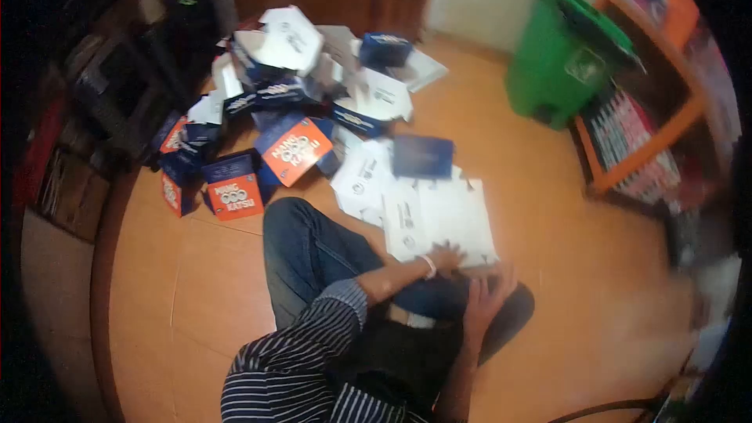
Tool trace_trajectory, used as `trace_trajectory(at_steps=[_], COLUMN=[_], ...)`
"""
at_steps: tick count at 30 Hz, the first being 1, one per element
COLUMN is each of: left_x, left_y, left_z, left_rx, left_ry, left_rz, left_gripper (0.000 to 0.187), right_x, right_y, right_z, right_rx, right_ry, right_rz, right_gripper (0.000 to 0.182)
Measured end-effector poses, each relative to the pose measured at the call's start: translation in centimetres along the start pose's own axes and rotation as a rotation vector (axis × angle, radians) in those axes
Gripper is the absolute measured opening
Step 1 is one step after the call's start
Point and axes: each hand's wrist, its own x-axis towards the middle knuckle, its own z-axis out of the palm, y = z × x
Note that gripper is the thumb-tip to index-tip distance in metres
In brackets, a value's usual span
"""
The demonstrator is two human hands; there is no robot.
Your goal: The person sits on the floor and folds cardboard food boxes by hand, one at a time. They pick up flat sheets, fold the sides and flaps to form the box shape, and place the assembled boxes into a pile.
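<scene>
An unfolded white cardboard box with dark print lies across my lap and the floor in front of me. My left hand, with a white band at the wrist, rests on its near part with the fingers spread. At the near right corner is my right hand, its thumb apart from its raised fingers, the fingertips by the cardboard's edge. Whether they pinch that edge is not clear. Beyond lie another white flat box and a dark blue cardboard panel.
Folded blue and orange boxes and white-lidded boxes are heaped ahead to the left. A green bin stands at the back right, beside an orange wooden shelf. My crossed legs are on the tiled floor.
</scene>
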Motion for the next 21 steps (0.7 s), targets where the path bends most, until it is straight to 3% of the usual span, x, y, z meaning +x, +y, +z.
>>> trace_trajectory(at_steps=[1,3,5,7,9,11,13,15,16,18,19,21], left_x=[0.6,1.1,1.2,0.2,-0.5,-1.7,-3.4,-9.7,-12.5,-19.3,-21.8,-23.0], left_y=[0.1,-0.4,-1.0,-0.7,-1.3,-1.5,-2.2,-0.6,0.2,3.6,4.7,4.1], left_z=[-0.1,1.0,2.1,0.8,-0.4,-3.6,-7.5,-13.4,-15.2,-18.6,-18.6,-16.5], left_rx=[0.001,0.138,0.084,0.213,0.123,0.141,-0.068,-0.033,-0.139,-0.097,-0.054,-0.116], left_ry=[-0.097,-0.026,0.182,0.128,0.329,0.382,0.551,0.564,0.528,0.475,0.415,0.445], left_rz=[0.009,0.109,0.028,0.044,0.070,0.023,0.120,0.341,0.451,0.475,0.522,0.614], left_gripper=[0.094,0.074,0.050,0.038,0.037,0.034,0.032,0.028,0.027,0.027,0.027,0.029], right_x=[0.0,0.2,0.5,0.7,1.0,1.5,2.1,4.0,5.5,5.8,5.5,5.5], right_y=[-0.2,0.2,1.6,2.2,3.3,4.7,6.0,7.1,7.7,4.8,1.5,2.2], right_z=[0.1,1.0,1.8,2.2,2.5,2.6,1.3,0.3,-0.6,-1.6,-1.7,-1.7], right_rx=[-0.123,-0.020,0.064,0.063,0.271,0.265,0.243,0.020,0.016,0.091,0.175,0.297], right_ry=[0.009,0.013,0.000,-0.026,-0.036,0.017,0.073,0.363,0.368,0.263,0.156,0.024], right_rz=[-0.002,0.047,0.054,0.041,0.142,0.071,0.008,-0.147,-0.204,-0.285,-0.309,-0.227], right_gripper=[0.045,0.045,0.045,0.044,0.045,0.047,0.049,0.052,0.052,0.048,0.044,0.039])
